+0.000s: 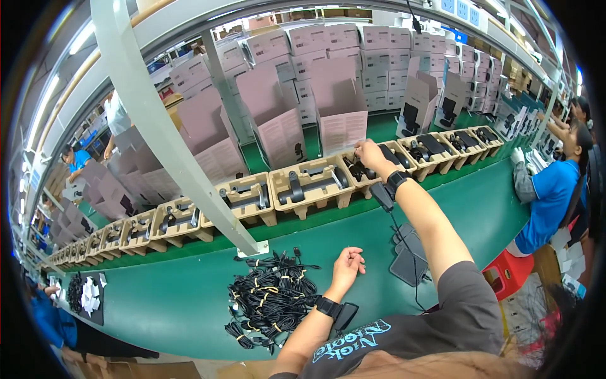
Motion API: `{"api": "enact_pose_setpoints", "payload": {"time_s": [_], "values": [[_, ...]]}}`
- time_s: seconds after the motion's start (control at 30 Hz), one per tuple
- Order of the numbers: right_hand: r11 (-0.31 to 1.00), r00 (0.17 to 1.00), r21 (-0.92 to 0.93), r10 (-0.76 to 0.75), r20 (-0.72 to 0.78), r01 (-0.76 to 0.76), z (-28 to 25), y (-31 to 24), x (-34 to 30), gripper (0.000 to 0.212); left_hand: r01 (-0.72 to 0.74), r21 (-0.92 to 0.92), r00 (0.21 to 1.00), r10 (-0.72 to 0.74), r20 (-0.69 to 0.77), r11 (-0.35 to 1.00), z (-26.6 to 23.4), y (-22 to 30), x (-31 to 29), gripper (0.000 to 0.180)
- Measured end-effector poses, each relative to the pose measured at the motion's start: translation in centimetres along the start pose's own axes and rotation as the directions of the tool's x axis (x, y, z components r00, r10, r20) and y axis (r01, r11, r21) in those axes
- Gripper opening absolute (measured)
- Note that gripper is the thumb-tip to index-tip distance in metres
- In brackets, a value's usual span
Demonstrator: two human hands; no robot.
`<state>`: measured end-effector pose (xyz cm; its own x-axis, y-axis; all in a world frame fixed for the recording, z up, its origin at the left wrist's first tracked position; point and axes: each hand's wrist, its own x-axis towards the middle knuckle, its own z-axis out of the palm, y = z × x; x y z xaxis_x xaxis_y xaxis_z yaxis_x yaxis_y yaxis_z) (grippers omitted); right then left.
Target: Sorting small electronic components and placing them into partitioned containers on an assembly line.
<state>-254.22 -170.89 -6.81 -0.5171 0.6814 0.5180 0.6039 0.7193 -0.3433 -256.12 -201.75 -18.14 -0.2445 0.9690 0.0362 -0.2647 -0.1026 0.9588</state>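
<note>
My right hand (374, 156) reaches over a tan moulded tray (366, 183) in the row, its fingers bent downward and pressed together. Dark parts (357, 169), perhaps a bundled cable, lie under the fingertips; what the fingers grip is hidden. My left hand (348, 265) hovers above the green bench, fingers loosely curled and slightly apart, with nothing in them. Beside it lies a large heap of black cables (271, 297) tied with pale bands. To the left of the right hand, another tray (309, 205) holds a black stand-like part (295, 187).
A grey metal post (170, 120) rises between me and the left trays. Open printed boxes (338, 104) stand behind the row. Flat dark-grey devices (409, 262) lie on the green bench (170, 287) below my right forearm. A co-worker in blue (552, 196) sits at right near a red stool (507, 275).
</note>
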Motion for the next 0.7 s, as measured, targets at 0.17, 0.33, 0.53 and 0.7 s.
{"api": "enact_pose_setpoints", "payload": {"time_s": [0.17, 0.33, 0.53, 0.7], "values": [[0.942, 0.980, -0.278, -0.160, 0.117, 0.187, 1.2, -0.8, -0.5, 0.020, 0.038, 0.033, 0.999, -0.038, -0.006, 0.999, -0.8, 0.9, -0.7, 0.015], [0.875, 0.959, -0.391, -0.260, 0.114, 0.284, 0.7, -1.9, 0.5, 0.013, 0.044, 0.010, 0.999, -0.044, 0.004, 0.999, -1.1, 0.9, -0.7, 0.016], [0.808, 0.953, -0.514, -0.190, 0.236, 0.289, 1.5, -2.6, -1.0, 0.016, 0.051, 0.007, 0.999, -0.051, 0.005, 0.999, -1.7, 0.7, -1.1, 0.016], [0.866, 0.959, -0.470, -0.034, 0.283, 0.169, 1.8, -3.2, -0.8, 0.017, 0.058, 0.020, 0.998, -0.058, 0.015, 0.998, -2.2, 1.2, -2.0, 0.015]]}}
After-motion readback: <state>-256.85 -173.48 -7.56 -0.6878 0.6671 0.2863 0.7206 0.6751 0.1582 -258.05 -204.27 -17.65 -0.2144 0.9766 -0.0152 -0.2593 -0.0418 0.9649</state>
